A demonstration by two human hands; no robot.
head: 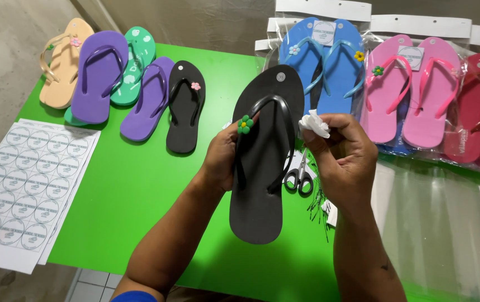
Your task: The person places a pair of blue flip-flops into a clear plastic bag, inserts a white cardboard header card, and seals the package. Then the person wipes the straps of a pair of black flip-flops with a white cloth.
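Head view: the left hand (223, 159) grips a black flip-flop (262, 168) by its edge, sole up, above a green worktop (133, 196). A green flower charm (245, 124) sits on its strap. The right hand (343, 154) pinches a white wad (313, 124) beside the strap. Scissors (299, 174) lie beneath, partly hidden by the flip-flop. Behind, clear bags hold pairs: blue (324, 61), pink (410, 92), red (477, 112). Loose purple (99, 75), black (185, 106) and tan (61, 61) sandals lie left, near round sticker sheets (24, 184).
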